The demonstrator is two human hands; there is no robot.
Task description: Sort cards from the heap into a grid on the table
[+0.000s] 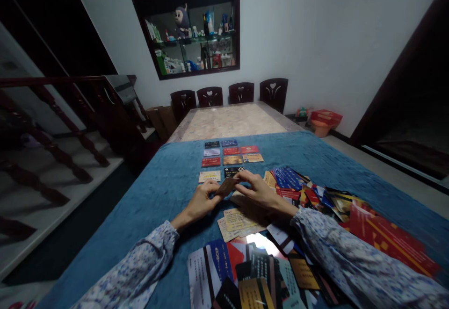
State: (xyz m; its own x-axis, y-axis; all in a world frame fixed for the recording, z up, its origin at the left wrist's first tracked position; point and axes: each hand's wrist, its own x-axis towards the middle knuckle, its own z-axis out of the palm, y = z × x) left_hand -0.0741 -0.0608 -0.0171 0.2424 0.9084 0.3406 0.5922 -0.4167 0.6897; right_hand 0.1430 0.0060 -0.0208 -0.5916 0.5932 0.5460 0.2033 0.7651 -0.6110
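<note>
Ten laid-out cards (232, 160), four chairs (275, 97)

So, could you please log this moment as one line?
left hand: pinching brown card; right hand: at its corner; ahead: card rows on blue cloth; right: loose card pile

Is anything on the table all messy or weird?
Yes, a bit. The right pile and the near pile are jumbled, with cards overlapping at many angles. They look messy next to the far rows, where cards are laid out tidily. I see nothing spilled or broken.
</note>
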